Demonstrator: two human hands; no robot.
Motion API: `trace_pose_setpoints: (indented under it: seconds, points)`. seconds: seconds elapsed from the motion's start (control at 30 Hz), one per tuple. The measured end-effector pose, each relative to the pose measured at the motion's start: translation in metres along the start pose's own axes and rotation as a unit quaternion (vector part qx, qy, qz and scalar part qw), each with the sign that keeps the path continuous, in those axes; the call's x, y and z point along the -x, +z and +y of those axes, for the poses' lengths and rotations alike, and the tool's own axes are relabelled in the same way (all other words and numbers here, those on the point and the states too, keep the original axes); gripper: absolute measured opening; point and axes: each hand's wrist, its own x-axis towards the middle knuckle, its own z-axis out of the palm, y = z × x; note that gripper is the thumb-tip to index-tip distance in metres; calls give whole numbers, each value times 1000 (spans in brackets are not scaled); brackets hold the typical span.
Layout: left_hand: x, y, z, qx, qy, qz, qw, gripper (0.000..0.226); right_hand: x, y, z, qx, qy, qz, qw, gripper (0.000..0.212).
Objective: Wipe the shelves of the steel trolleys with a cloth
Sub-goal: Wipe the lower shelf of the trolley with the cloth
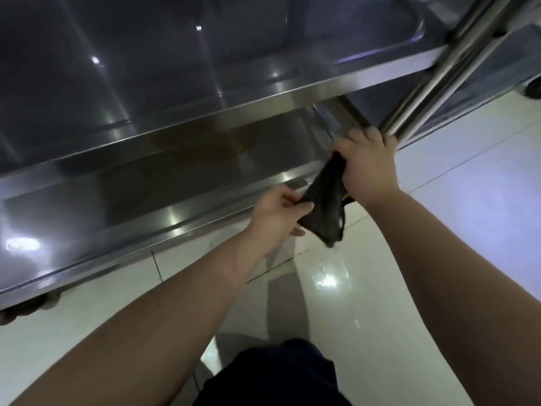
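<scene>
Steel trolley (175, 83) fills the upper left, brushed metal with bright glints, its far edges cut off. Glossy white tiled floor (468, 206) spreads under it. Upper shelf (146, 68) is a shallow rimmed tray; lower shelf (175, 183) sits beneath, partly shadowed by it. Twin round upright tubes (433, 83) run down at the right corner. A dark caster (26, 309) peeks out low left, blurred. Both bare forearms reach in. Right hand (369, 168) is just by the tube bases, fingers (341, 148) curled tight round the top of the cloth (325, 212). Left hand (275, 218) pinches the cloth's lower left edge. The cloth is dark, limp, crumpled, stretched between the hands in the air, off the lower shelf's right corner; its end dangles over the floor.
</scene>
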Motion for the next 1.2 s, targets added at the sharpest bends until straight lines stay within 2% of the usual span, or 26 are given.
trace_pose_setpoints:
  seconds: [0.07, 0.13, 0.23, 0.37, 0.43, 0.6, 0.73, 0.83, 0.87, 0.93, 1.03, 1.13, 1.2]
  points:
    - [-36, 3, 2, -62, 51, 51, 995, 20, -44, 15, -1, 22, -42, 20, 999, 36]
    - [-68, -10, -5, -187, 105, 68, 974, 17, -75, 45, -12, 20, -70, 19, 997, 45]
    - [-93, -48, -30, -418, 173, 121, 884, 48, -84, 105, -29, -4, -23, -98, 995, 70]
    - [-110, -89, -56, -593, 191, 129, 771, 66, -69, 167, -20, -14, 10, -177, 984, 65]
    - [-124, -98, -59, -625, 177, 147, 746, 61, -68, 184, -16, -8, 14, -193, 981, 62]
    - [-150, -111, -63, -649, 115, 178, 730, 61, -95, 195, -19, -29, 42, -184, 982, 53]
    - [-154, -113, -74, -596, 97, 246, 759, 61, -110, 204, -3, 13, 52, -205, 977, 54]
    - [-153, -113, -75, -568, 98, 309, 756, 58, -110, 211, -37, 13, 91, -180, 979, 56]
    - [-153, -114, -74, -552, 91, 324, 763, 57, -108, 211, -61, 1, 80, -174, 981, 57]
    - [-152, -119, -74, -525, 78, 338, 777, 56, -96, 214, -112, -23, -6, -152, 988, 57]
    - [-155, -133, -75, -540, 73, 332, 770, 56, -83, 216, -150, -42, -134, -139, 980, 54]
    - [-157, -143, -75, -564, 64, 284, 773, 55, -100, 218, -123, -48, -146, -122, 981, 53]
    - [-159, -144, -76, -575, 68, 269, 770, 55, -123, 221, -82, -31, -97, -112, 989, 54]
